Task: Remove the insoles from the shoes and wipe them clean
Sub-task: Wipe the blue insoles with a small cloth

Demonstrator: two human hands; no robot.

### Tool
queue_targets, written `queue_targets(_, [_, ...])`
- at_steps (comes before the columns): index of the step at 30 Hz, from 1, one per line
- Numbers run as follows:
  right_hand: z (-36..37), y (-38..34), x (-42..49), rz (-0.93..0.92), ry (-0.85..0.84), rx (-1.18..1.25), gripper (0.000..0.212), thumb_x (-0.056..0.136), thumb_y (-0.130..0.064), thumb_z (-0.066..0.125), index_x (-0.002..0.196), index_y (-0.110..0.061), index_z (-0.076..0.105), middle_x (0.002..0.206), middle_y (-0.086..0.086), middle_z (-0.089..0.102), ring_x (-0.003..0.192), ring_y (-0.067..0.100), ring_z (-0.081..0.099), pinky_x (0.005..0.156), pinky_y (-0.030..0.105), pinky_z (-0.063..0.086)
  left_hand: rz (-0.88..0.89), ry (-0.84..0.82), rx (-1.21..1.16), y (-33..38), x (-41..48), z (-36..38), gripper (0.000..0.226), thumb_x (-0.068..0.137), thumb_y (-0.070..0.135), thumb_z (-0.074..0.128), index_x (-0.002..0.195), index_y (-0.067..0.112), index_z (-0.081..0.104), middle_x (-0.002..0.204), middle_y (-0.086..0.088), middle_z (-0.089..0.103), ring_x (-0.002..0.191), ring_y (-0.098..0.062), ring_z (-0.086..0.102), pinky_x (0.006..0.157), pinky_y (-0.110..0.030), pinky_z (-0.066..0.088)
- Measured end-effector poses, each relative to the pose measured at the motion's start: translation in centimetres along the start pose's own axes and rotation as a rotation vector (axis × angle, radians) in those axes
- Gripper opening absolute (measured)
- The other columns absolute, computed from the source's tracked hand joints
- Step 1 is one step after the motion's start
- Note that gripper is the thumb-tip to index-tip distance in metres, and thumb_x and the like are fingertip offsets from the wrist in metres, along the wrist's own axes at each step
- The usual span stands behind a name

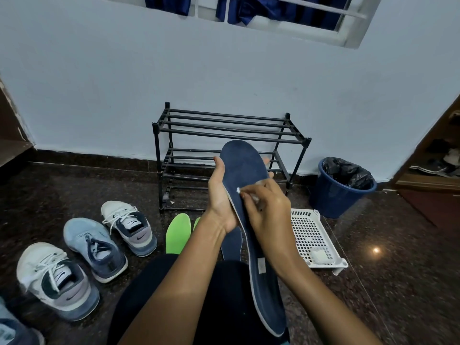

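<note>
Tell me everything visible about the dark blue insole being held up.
The dark blue insole has a fabric-looking top, a pale rim and a small pale patch near the heel. It stands tilted, toe up, heel down by the lap. The left hand grips its left edge, fingers wrapped behind; the right hand pinches a white wad against its middle.
</note>
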State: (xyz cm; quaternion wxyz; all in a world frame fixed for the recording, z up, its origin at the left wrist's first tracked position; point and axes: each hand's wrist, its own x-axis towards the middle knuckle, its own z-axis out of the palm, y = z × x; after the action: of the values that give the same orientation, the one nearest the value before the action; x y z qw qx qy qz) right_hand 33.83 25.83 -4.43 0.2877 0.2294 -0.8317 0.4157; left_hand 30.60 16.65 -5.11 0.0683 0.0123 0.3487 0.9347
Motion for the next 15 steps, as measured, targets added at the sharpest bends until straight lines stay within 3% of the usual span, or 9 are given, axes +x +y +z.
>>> queue_targets(3, [-0.2,0.9,1.3,0.054,0.051,-0.005,0.01,0.082,0.005,0.06,0.085,-0.001,0.068,0.081,0.004,0.054,0.072,0.011,0.053,0.068,0.007,0.039,-0.006,0.012,-0.019,0.1,-0.1,0.2,0.087,0.09,0.071,0.022,0.126,-0.001,0.055,0.134,-0.024,0.052,0.11,-0.03,0.057,0.095,-0.038,0.048])
queue_targets(5, [-0.2,1.0,1.4,0.071,0.065,0.014,0.01,0.083,0.005,0.06,0.085,-0.001,0.068,0.081,0.004,0.054,0.073,0.012,0.054,0.068,0.008,0.04,0.002,0.018,-0.027,0.2,-0.2,0.2,0.087,0.09,0.07,0.022,0.128,-0.001,0.053,0.136,-0.025,0.05,0.11,-0.03,0.057,0.094,-0.037,0.048])
queue_targets(9, [0.4,0.1,-0.3,0.008,0.02,0.029,0.011,0.082,0.0,0.057,0.085,-0.002,0.068,0.081,0.001,0.053,0.074,0.011,0.053,0.069,0.011,0.041,0.024,0.003,-0.048,0.3,-0.1,0.0,0.084,0.09,0.069,0.02,0.113,0.003,0.066,0.115,-0.019,0.066,0.095,-0.027,0.066,0.084,-0.037,0.054])
queue_targets(12, [0.5,-0.5,-1.4,-0.029,-0.02,0.026,0.013,0.081,-0.004,0.056,0.085,-0.004,0.068,0.082,-0.002,0.051,0.076,0.007,0.051,0.069,0.011,0.041,0.023,-0.004,-0.031,0.2,0.0,-0.1,0.084,0.091,0.069,0.018,0.12,0.002,0.059,0.106,-0.016,0.07,0.088,-0.025,0.067,0.077,-0.036,0.055])
queue_targets(15, [0.2,-0.2,-0.8,-0.022,-0.012,0.013,0.011,0.081,-0.001,0.058,0.085,-0.003,0.068,0.081,0.0,0.053,0.074,0.009,0.054,0.069,0.014,0.042,0.026,-0.019,-0.009,0.2,0.1,-0.1,0.087,0.09,0.07,0.018,0.125,-0.001,0.055,0.109,-0.017,0.069,0.09,-0.025,0.067,0.084,-0.037,0.052])
